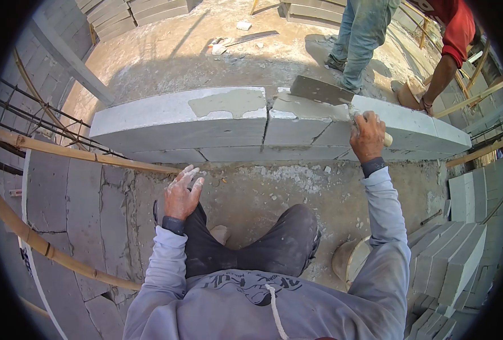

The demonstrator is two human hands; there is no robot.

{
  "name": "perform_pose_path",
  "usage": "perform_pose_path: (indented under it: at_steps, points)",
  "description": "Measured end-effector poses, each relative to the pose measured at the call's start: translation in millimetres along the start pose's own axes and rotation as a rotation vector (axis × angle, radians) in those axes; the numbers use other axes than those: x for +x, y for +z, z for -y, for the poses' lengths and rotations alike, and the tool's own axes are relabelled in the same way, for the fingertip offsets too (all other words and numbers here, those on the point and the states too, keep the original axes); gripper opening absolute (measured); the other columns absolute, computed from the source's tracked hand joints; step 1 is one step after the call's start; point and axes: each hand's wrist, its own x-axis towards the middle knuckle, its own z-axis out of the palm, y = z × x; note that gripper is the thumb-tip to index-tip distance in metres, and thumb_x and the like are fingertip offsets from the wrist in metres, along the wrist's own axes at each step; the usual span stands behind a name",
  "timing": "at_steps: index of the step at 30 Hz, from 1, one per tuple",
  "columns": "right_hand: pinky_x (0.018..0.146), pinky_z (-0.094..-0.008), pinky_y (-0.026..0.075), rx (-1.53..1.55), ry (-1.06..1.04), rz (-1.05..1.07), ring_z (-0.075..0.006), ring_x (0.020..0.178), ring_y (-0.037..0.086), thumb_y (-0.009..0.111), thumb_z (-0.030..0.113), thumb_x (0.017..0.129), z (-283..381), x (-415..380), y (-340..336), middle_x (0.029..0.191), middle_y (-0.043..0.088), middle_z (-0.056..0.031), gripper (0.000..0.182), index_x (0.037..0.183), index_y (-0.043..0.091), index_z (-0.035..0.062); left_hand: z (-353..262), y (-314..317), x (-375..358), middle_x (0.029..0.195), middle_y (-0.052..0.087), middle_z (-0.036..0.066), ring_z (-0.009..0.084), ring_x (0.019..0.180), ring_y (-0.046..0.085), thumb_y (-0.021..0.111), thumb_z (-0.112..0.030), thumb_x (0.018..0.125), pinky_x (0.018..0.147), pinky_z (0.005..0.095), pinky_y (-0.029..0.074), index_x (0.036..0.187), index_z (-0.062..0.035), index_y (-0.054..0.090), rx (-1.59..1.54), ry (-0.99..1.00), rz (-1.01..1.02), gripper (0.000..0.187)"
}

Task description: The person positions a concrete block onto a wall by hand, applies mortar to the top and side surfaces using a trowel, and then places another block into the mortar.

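Hidden and cut-off parts around the block wall [206, 122]

The trowel [319, 89] handle is covered by the right hand [368, 136] at the wall's top edge; only its pale end is seen. Beyond the wall, a co-worker [370, 34] is cut off above the waist by the upper edge, and the hand by the bucket [408, 93] is partly hidden. Nearer than the wall, a round pan [348, 260] is largely concealed by the right sleeve, and the stacked blocks [450, 260] are lost into the dark lens border.
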Motion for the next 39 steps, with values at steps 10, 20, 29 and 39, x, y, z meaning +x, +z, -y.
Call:
perform_pose_path:
  at_steps: [10, 20, 29, 39]
  points:
    - [0.073, -0.046, 0.045, 0.415, 0.249, 0.062, -0.0385, 0.087, 0.057, 0.07, 0.024, 0.08, 96.6, 12.6, -11.4, 0.094, 0.057, -0.0182, 0.033, 0.102, 0.057, 0.0019, 0.7, 27.4, 22.5, 0.12, 0.062, 0.015, 0.0334, 0.106, 0.06, 0.062, -0.028, 0.085, 0.091, 0.0399, 0.047, 0.11, -0.0051, 0.066, -0.121, 0.013, 0.08, 0.034]
    - [0.08, -0.049, 0.046, 0.563, 0.584, 0.554, -0.0449, 0.093, 0.057, 0.058, 0.028, 0.089, 251.4, -32.3, -39.3, 0.099, 0.059, -0.028, 0.034, 0.103, 0.054, -0.0024, -17.6, -48.2, -13.5, 0.118, 0.063, 0.016, 0.0346, 0.108, 0.059, 0.057, -0.035, 0.087, 0.094, 0.0413, 0.044, 0.116, -0.0086, 0.064, -0.245, -0.449, 0.492, 0.04]
    - [0.073, -0.0428, 0.049, 0.887, 0.863, 0.788, -0.0403, 0.08, 0.062, 0.066, 0.033, 0.083, 257.2, 20.0, -147.6, 0.082, 0.065, -0.0217, 0.037, 0.096, 0.06, -0.0012, 27.7, -174.8, -117.9, 0.104, 0.065, 0.022, 0.0392, 0.098, 0.062, 0.057, -0.044, 0.085, 0.085, 0.0464, 0.048, 0.113, -0.009, 0.064, 0.066, -0.69, 0.688, 0.046]
    - [0.047, -0.028, 0.044, 1.251, 1.162, 0.656, -0.0121, 0.051, 0.054, 0.075, 0.031, 0.075, 315.6, 14.5, 5.5, 0.067, 0.06, -0.0067, 0.039, 0.091, 0.064, -0.0031, 69.2, -201.8, -114.4, 0.099, 0.067, 0.02, 0.0367, 0.095, 0.064, 0.057, -0.038, 0.086, 0.083, 0.0428, 0.049, 0.11, -0.0087, 0.066, -0.046, -0.721, 0.642, 0.039]
